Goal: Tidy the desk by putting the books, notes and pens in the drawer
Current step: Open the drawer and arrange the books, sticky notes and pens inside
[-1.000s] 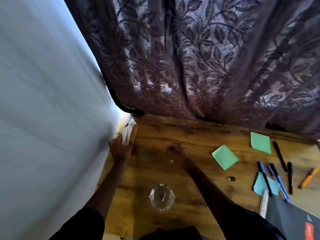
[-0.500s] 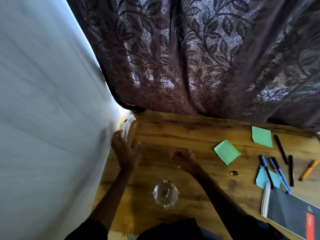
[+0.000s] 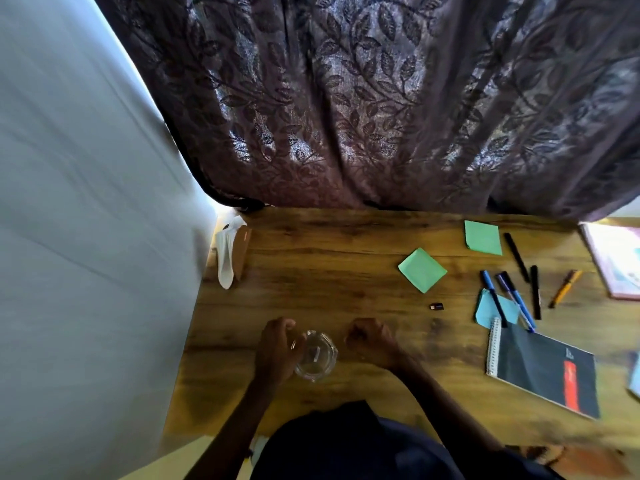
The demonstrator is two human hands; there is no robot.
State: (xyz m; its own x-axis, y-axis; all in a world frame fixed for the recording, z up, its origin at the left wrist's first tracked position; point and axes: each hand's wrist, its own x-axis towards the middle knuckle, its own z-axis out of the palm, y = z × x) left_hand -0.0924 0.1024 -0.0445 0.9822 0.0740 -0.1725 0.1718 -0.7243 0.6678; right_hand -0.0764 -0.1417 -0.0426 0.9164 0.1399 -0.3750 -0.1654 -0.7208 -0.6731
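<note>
My left hand (image 3: 275, 348) curls round the left side of a clear glass (image 3: 317, 355) near the desk's front edge. My right hand (image 3: 372, 341) rests just right of the glass with curled fingers and holds nothing. Two green notes (image 3: 422, 270) (image 3: 483, 237) and a blue note (image 3: 493, 308) lie to the right. Several pens lie there too: blue ones (image 3: 495, 297), black ones (image 3: 535, 292) and an orange one (image 3: 564, 289). A dark spiral notebook (image 3: 543, 372) lies at the front right. No drawer is in view.
The wooden desk (image 3: 329, 271) meets a pale wall on the left and a leaf-patterned curtain (image 3: 381, 98) at the back. A white and brown folded item (image 3: 232, 258) stands in the back left corner. A pink book (image 3: 620, 261) lies far right. A small dark cap (image 3: 437, 306) lies mid-desk.
My left hand has left the folded item in the back corner and come back to grip the glass. My right hand has drawn back beside the glass. The view has shifted right.
</note>
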